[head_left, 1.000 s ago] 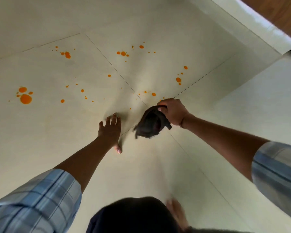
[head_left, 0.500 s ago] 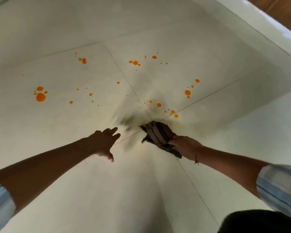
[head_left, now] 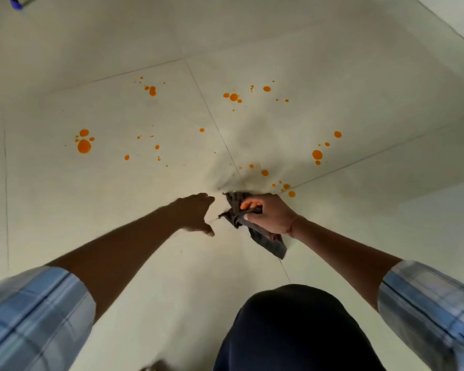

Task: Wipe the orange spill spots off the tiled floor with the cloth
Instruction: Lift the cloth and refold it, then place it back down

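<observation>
Orange spill spots dot the pale tiled floor (head_left: pixel 145 199): a big blot (head_left: pixel 84 146) at the left, a pair (head_left: pixel 152 90) farther back, a cluster (head_left: pixel 233 97) in the middle, more spots (head_left: pixel 317 154) at the right, and small drops (head_left: pixel 287 186) just beyond my right hand. My right hand (head_left: pixel 268 215) grips a crumpled dark grey cloth (head_left: pixel 265 238), whose tail hangs down toward me. My left hand (head_left: pixel 196 212) reaches out beside the cloth with fingers stretched, holding nothing.
Grout lines cross near my hands. A pale skirting strip (head_left: pixel 456 20) runs along the top right. A blue object (head_left: pixel 15 2) shows at the top left corner. My dark-clothed knee (head_left: pixel 292 330) fills the bottom middle.
My right hand has lowered the cloth near the floor at the tile joint. My left hand lifted off the floor and reaches toward the cloth. The view shifted closer.
</observation>
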`<action>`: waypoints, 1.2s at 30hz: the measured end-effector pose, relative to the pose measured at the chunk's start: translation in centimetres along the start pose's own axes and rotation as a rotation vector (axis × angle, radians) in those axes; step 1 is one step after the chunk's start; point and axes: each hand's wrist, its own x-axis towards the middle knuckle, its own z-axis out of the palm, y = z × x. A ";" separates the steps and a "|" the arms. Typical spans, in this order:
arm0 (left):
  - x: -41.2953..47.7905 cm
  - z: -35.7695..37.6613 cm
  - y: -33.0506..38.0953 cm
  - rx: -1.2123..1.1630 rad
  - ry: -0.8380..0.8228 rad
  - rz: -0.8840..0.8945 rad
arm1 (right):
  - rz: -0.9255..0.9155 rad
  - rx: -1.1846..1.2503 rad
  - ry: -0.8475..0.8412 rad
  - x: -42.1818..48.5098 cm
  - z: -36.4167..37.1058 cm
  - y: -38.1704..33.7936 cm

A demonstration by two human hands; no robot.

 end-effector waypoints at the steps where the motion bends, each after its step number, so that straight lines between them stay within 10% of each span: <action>1: 0.2 0.3 0.2 -0.136 0.050 0.028 | 0.010 0.041 -0.036 0.5 -0.2 -0.1; 6: 1.4 0.8 0.7 -0.731 0.249 0.072 | 0.055 0.363 -0.071 3.8 -1.9 -2.0; 21: 3.7 -3.6 3.9 -0.799 0.421 0.036 | 0.111 0.210 0.267 -0.6 1.3 -1.1; 25: 3.2 -7.2 4.1 -0.846 0.598 0.037 | 0.112 0.384 0.338 0.9 -0.1 -3.2; 36: -0.5 -12.7 -0.1 -1.169 0.457 0.091 | 0.008 0.724 0.364 3.4 -4.6 -7.2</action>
